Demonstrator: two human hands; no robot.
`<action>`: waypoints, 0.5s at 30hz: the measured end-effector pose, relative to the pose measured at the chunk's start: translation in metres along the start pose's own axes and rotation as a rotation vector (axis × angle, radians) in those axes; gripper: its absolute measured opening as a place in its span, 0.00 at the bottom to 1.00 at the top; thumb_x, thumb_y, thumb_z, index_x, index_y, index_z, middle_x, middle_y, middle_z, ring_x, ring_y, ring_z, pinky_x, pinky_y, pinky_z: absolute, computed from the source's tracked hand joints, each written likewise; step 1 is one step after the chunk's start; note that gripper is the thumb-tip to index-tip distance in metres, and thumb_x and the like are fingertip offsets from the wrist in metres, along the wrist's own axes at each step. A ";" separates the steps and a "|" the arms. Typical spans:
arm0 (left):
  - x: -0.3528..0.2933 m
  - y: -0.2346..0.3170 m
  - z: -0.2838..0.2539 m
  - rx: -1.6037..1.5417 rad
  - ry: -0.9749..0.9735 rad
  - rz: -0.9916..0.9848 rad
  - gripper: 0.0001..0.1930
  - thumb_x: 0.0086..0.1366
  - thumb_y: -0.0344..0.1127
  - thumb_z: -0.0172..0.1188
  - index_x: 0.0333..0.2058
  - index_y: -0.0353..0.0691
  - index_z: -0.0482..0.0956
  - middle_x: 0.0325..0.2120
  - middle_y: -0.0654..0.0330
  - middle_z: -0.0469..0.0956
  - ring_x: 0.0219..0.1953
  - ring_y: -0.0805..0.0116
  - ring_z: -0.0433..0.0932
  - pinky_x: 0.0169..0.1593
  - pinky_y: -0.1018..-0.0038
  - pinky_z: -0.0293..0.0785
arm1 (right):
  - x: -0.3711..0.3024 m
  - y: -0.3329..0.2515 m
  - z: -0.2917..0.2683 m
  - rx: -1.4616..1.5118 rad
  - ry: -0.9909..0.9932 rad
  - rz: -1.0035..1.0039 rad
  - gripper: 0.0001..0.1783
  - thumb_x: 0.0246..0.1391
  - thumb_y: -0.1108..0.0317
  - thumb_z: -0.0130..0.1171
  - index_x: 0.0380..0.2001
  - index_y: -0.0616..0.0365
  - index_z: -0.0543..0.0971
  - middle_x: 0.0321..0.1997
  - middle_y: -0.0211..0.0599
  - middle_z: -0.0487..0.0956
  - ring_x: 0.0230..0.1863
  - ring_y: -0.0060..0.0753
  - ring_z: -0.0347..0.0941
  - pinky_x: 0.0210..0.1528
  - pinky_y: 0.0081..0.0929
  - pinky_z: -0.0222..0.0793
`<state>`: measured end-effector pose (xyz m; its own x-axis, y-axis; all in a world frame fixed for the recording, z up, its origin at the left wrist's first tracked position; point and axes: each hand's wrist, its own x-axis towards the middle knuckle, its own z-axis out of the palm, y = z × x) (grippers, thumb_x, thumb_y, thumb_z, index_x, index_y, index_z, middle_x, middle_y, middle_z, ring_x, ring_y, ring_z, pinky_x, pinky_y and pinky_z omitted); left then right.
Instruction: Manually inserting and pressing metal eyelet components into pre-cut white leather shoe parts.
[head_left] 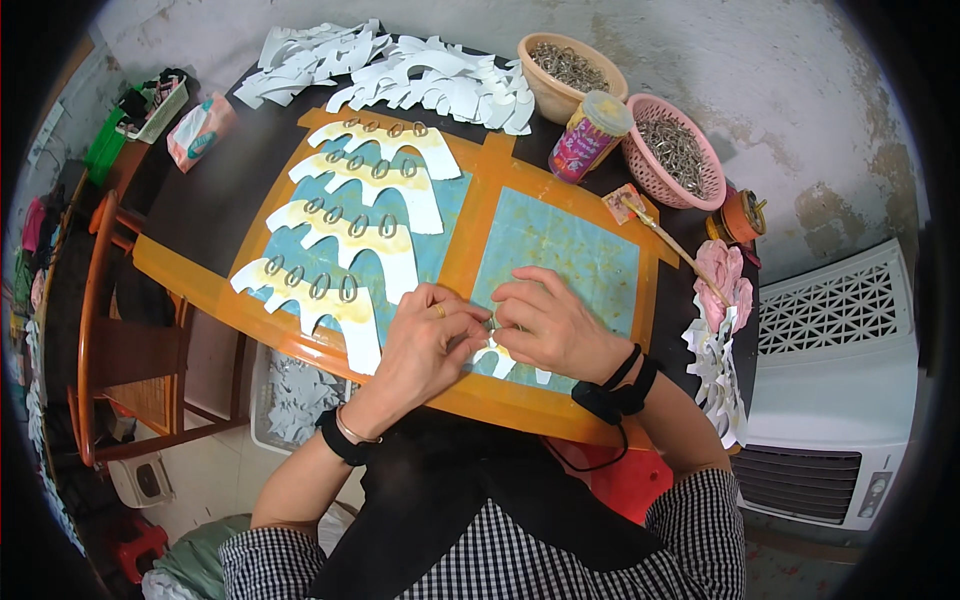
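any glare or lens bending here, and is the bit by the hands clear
Head view: fisheye bowing on the dark table, black rim around the picture; head view: pale sheen on the front strip of orange tape; head view: white cutout partly hidden by the right hand, finer detail unclear.

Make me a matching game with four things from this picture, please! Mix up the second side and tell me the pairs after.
Things:
1. Pink basket
2. Tissue pack
3. Left hand
4. Four arched pieces

Places, colours and states:
A. Wears a ring on one finger
B. Yellow and white, laid over the left blue-green mat
C. Heaped with metal loops
D. Pink and white, near the far left of the dark table

Right pairs: 1-C, 2-D, 3-A, 4-B.
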<state>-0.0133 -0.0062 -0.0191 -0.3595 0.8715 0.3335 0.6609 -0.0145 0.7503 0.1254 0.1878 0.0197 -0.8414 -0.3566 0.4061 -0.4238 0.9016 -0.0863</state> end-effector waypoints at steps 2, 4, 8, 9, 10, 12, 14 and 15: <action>0.000 0.001 -0.001 -0.005 0.000 -0.001 0.04 0.60 0.30 0.76 0.34 0.42 0.89 0.44 0.66 0.88 0.52 0.58 0.77 0.58 0.61 0.69 | 0.001 -0.002 -0.001 -0.014 0.019 -0.022 0.06 0.47 0.71 0.67 0.27 0.57 0.79 0.40 0.34 0.77 0.56 0.38 0.78 0.69 0.51 0.69; 0.000 0.002 0.000 -0.016 -0.001 -0.007 0.04 0.60 0.30 0.76 0.34 0.42 0.89 0.44 0.66 0.88 0.52 0.57 0.77 0.59 0.61 0.69 | 0.002 -0.003 -0.003 -0.041 0.011 -0.040 0.05 0.48 0.71 0.66 0.27 0.57 0.79 0.39 0.33 0.77 0.56 0.38 0.78 0.70 0.50 0.69; -0.001 0.001 -0.001 -0.019 -0.002 -0.011 0.05 0.59 0.29 0.76 0.34 0.43 0.89 0.44 0.66 0.89 0.53 0.56 0.77 0.59 0.60 0.69 | 0.002 -0.004 -0.005 -0.072 -0.019 -0.055 0.03 0.50 0.71 0.64 0.29 0.57 0.80 0.39 0.33 0.77 0.56 0.37 0.78 0.70 0.49 0.69; -0.001 0.000 0.000 -0.020 -0.002 -0.005 0.05 0.59 0.29 0.76 0.34 0.43 0.89 0.44 0.66 0.89 0.53 0.56 0.77 0.59 0.60 0.69 | 0.002 -0.005 -0.006 -0.072 -0.021 -0.055 0.03 0.50 0.71 0.64 0.29 0.57 0.80 0.39 0.33 0.77 0.56 0.37 0.78 0.70 0.49 0.69; -0.001 0.000 0.000 -0.021 -0.002 0.000 0.05 0.59 0.29 0.76 0.34 0.43 0.88 0.44 0.67 0.89 0.53 0.56 0.77 0.59 0.60 0.69 | 0.001 -0.005 -0.006 -0.066 -0.028 -0.045 0.03 0.51 0.71 0.64 0.29 0.57 0.80 0.39 0.33 0.77 0.56 0.37 0.78 0.70 0.49 0.69; 0.000 0.000 0.000 -0.017 -0.001 0.001 0.05 0.59 0.29 0.75 0.34 0.43 0.88 0.44 0.67 0.89 0.53 0.57 0.77 0.60 0.60 0.69 | 0.001 -0.006 -0.006 -0.060 -0.036 -0.034 0.03 0.51 0.71 0.64 0.29 0.57 0.80 0.39 0.33 0.77 0.56 0.36 0.78 0.71 0.49 0.69; 0.000 0.000 0.000 -0.011 -0.003 0.001 0.05 0.59 0.29 0.75 0.34 0.43 0.88 0.44 0.67 0.89 0.53 0.57 0.77 0.60 0.60 0.69 | 0.002 -0.006 -0.007 -0.087 -0.038 -0.042 0.03 0.51 0.71 0.64 0.30 0.57 0.80 0.40 0.33 0.77 0.56 0.36 0.78 0.71 0.49 0.69; -0.001 0.001 0.000 -0.010 -0.004 -0.002 0.05 0.59 0.29 0.75 0.33 0.43 0.88 0.44 0.67 0.89 0.53 0.57 0.77 0.60 0.60 0.69 | 0.002 -0.006 -0.008 -0.086 -0.038 -0.041 0.03 0.51 0.71 0.64 0.30 0.57 0.80 0.40 0.33 0.77 0.56 0.36 0.78 0.71 0.49 0.69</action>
<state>-0.0125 -0.0067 -0.0187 -0.3581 0.8733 0.3302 0.6538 -0.0179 0.7565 0.1288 0.1836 0.0284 -0.8367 -0.4015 0.3725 -0.4293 0.9031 0.0089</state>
